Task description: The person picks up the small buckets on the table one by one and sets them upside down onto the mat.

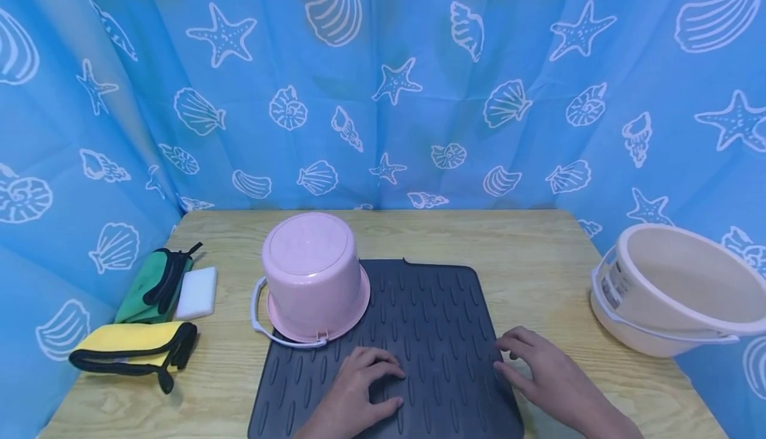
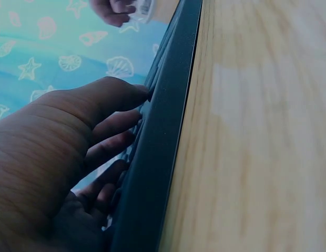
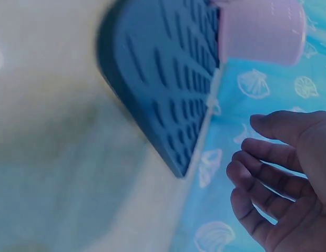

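A dark ribbed drying mat (image 1: 439, 392) lies on the wooden table. My left hand (image 1: 362, 389) rests on its front half, fingers relaxed and fingertips on the ribs; in the left wrist view this hand (image 2: 94, 121) holds nothing. By the mat's right edge is my right hand (image 1: 541, 369), fingers loosely bent and apart. The right wrist view shows that hand (image 3: 289, 178) with nothing between thumb and fingers. A pink bucket (image 1: 314, 299) stands upside down on the mat's back left part, beyond my left hand, its white handle lying down around the rim at the left front.
At the right of the table a cream bucket (image 1: 634, 312) is tilted, its mouth facing up and right. On the left lie a folded yellow cloth (image 1: 128, 340) with black trim, a green cloth (image 1: 140, 286) and a white sponge (image 1: 196, 292). A blue shell-patterned curtain (image 1: 359, 73) surrounds the table.
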`<state>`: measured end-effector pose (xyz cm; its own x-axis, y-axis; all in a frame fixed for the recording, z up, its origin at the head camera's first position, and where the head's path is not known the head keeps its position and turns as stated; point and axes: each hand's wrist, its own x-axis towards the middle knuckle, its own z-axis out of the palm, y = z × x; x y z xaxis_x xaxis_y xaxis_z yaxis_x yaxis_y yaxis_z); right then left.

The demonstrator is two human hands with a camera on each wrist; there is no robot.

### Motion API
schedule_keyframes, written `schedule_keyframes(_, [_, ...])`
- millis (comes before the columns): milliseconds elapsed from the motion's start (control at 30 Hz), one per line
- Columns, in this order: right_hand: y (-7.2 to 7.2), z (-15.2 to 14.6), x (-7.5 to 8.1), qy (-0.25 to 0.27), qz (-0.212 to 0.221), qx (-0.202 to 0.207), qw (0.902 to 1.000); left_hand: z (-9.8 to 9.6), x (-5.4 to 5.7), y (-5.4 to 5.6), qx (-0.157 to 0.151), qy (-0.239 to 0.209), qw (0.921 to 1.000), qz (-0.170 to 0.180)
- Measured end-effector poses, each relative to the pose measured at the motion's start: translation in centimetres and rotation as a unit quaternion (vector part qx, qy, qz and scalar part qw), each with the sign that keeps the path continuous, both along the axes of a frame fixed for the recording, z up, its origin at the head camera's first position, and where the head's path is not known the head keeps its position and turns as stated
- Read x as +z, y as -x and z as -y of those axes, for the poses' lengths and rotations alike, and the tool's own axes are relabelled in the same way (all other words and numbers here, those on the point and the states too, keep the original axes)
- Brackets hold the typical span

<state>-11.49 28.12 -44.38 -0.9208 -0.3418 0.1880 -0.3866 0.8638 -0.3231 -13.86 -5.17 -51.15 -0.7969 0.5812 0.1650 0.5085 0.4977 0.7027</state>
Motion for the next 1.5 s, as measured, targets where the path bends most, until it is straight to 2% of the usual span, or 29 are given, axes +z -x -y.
schedule_keyframes(100, [0.5, -0.7, 1.3, -0.012, -0.047, -0.013, 0.9987, 0.0, 0.1, -0.1, 0.002, 0.001, 1.0000, 0.005])
schedule_keyframes(233, [1.3, -2.1, 2.9, -0.028, -0.084, -0.027, 0.9957, 0.0, 0.1, 0.0, 0.003, 0.002, 0.9999, 0.011])
schedule_keyframes(533, [3.2, -6.4, 5.6, -0.054, -0.194, -0.055, 0.9780, 0.0, 0.0, 0.0, 0.007, 0.017, 0.9998, 0.007])
schedule_keyframes(600, [3.5, -7.4, 6.0, -0.058, -0.191, -0.067, 0.9776, 0.0, 0.0, 0.1, 0.006, 0.019, 0.9998, 0.006])
schedule_keyframes(767, [3.9, -9.5, 6.7, -0.073, -0.141, -0.114, 0.9807, 0.0, -0.1, 0.1, 0.002, 0.020, 0.9997, 0.012])
schedule_keyframes(967, [4.5, -11.2, 6.8, -0.106, -0.106, -0.148, 0.9776, 0.0, 0.0, 0.1, 0.003, 0.020, 0.9998, 0.007])
schedule_keyframes(1233, [5.3, -12.2, 6.9, -0.132, -0.096, -0.164, 0.9730, 0.2, 0.0, 0.2, 0.001, 0.021, 0.9998, 0.005])
schedule_keyframes(1367, [5.3, -12.6, 7.3, -0.127, -0.101, -0.199, 0.9665, 0.1, 0.0, 0.2, 0.003, 0.024, 0.9997, 0.005])
schedule_keyframes(1500, [5.1, -13.2, 7.6, -0.113, -0.084, -0.245, 0.9592, 0.0, 0.1, 0.2, 0.003, 0.028, 0.9996, 0.005])
